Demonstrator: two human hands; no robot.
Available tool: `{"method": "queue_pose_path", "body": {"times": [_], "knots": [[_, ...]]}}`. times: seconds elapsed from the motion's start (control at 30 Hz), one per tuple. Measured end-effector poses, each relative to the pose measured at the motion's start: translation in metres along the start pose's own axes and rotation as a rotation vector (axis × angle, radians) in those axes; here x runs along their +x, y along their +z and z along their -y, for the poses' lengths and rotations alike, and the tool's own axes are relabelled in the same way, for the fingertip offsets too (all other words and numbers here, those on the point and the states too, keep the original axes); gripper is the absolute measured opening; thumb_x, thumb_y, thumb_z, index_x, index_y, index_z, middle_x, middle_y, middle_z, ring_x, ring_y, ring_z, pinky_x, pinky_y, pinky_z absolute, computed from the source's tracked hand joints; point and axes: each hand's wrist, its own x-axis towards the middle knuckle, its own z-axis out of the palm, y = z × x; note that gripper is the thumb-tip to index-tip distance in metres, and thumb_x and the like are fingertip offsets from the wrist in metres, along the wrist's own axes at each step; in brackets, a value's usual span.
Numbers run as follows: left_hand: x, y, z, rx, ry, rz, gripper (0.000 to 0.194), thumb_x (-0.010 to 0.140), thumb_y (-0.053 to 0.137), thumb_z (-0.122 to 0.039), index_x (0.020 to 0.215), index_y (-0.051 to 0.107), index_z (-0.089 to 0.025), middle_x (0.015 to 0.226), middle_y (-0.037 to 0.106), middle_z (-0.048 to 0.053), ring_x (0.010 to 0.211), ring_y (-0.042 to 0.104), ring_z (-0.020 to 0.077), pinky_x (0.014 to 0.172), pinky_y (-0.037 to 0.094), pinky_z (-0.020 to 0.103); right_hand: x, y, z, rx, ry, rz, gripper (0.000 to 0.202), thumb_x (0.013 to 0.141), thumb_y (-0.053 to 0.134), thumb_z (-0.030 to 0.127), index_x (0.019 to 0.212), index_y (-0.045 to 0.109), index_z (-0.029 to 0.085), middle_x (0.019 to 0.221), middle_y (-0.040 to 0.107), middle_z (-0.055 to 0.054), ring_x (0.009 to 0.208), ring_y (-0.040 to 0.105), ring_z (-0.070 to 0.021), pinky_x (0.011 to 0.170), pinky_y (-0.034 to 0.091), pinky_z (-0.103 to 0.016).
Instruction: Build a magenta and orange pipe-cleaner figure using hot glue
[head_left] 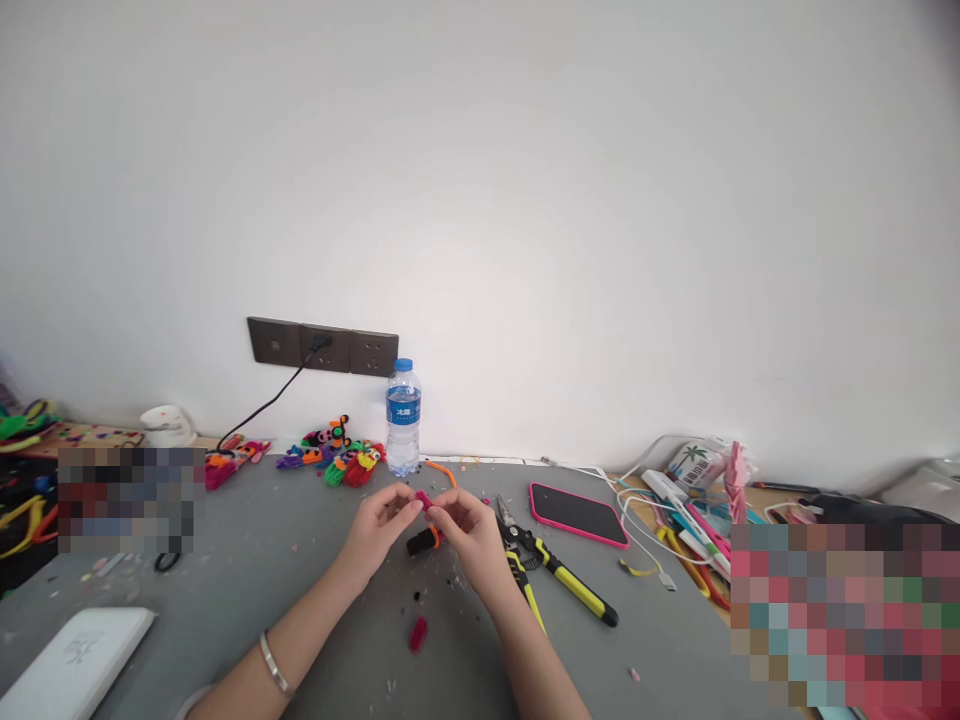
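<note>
White device [90, 655], left side of worktop [285, 530], apart from hands. Left hand [377, 528], right hand [478, 535] both pinch magenta fuzzy piece [423, 498], likely for 2-sided control. Pliers [576, 588] just right, probably for reach. Bottle [403, 440] upright near wall [525, 250].

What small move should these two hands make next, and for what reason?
Probably a gentle squeeze of the magenta fuzzy piece: the left hand and the right hand both pinch it at the fingertips, while the yellow-handled tool and the loose magenta scrap lie on the table, held by neither.
</note>
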Motion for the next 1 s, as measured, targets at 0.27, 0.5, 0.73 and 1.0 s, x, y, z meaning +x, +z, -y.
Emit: {"method": "queue_pose_path", "body": {"times": [0.27, 0.5, 0.73, 1.0], "knots": [[0.0, -0.001, 0.0, 0.017, -0.002, -0.001, 0.025, 0.084, 0.053, -0.04, 0.071, 0.059, -0.018, 0.066, 0.056, -0.001, 0.062, 0.05, 0.0145, 0.059, 0.042, 0.024, 0.001, 0.0, -0.002, 0.04, 0.016, -0.058, 0.027, 0.078, 0.064, 0.044, 0.076, 0.059, 0.018, 0.069, 0.061, -0.002, 0.063, 0.055, -0.016, 0.058, 0.043, -0.026], [0.0, -0.003, 0.005, 0.052, 0.042, -0.037, 0.021, 0.083, 0.057, -0.038, 0.078, 0.061, -0.018, 0.073, 0.058, 0.0, 0.066, 0.052, 0.0149, 0.061, 0.042, 0.023, -0.001, 0.001, -0.004, -0.174, -0.055, -0.099, 0.019, 0.084, 0.059, 0.036, 0.078, 0.059, 0.018, 0.068, 0.056, 0.0, 0.058, 0.047, -0.0133, 0.054, 0.037, -0.024], [0.003, -0.004, 0.01, 0.087, 0.058, -0.053, 0.02, 0.084, 0.056, -0.036, 0.078, 0.062, -0.018, 0.076, 0.061, 0.001, 0.072, 0.056, 0.0171, 0.066, 0.043, 0.026, -0.003, 0.002, -0.005, -0.268, -0.089, -0.04, 0.012, 0.087, 0.052, 0.026, 0.08, 0.057, 0.019, 0.072, 0.057, 0.0, 0.062, 0.048, -0.0141, 0.057, 0.038, -0.023], [0.004, -0.006, 0.012, 0.048, 0.007, -0.068, 0.024, 0.083, 0.058, -0.04, 0.078, 0.063, -0.017, 0.074, 0.061, 0.001, 0.068, 0.055, 0.0167, 0.062, 0.043, 0.025, 0.002, -0.004, -0.01, -0.136, -0.056, -0.021, 0.015, 0.087, 0.052, 0.032, 0.092, 0.059, 0.019, 0.083, 0.061, -0.003, 0.072, 0.053, -0.0166, 0.063, 0.042, -0.025]]}}
